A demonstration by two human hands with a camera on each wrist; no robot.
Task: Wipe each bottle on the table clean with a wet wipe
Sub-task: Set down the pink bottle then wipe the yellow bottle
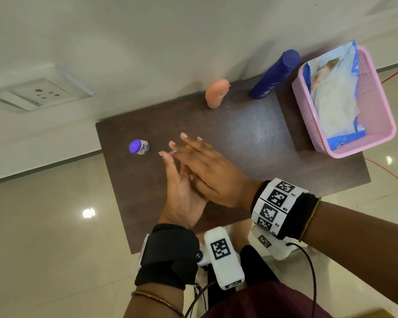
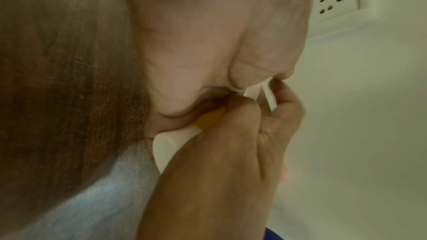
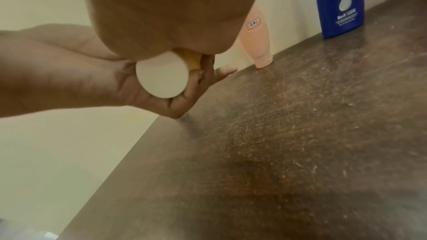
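Observation:
A small yellow bottle point(image 3: 195, 60) with a round white cap point(image 3: 161, 75) lies sandwiched between my two palms above the dark table point(image 1: 251, 138). My left hand point(image 1: 177, 180) is underneath, palm up with fingers straight. My right hand point(image 1: 207, 171) lies flat across it, fingers stretched out. In the head view only a yellow sliver of the bottle point(image 1: 188, 146) shows. The left wrist view shows the cap point(image 2: 171, 145) between the palms. A purple-capped small bottle point(image 1: 138, 146) stands to the left. A peach tube point(image 1: 216, 93) and a tall blue bottle point(image 1: 274, 75) stand at the back.
A pink basket point(image 1: 375, 106) at the table's right end holds an open blue wet-wipe pack point(image 1: 331, 97). The table stands against a white wall with a socket plate point(image 1: 44, 92). An orange cable point(image 1: 386, 171) runs over the floor on the right.

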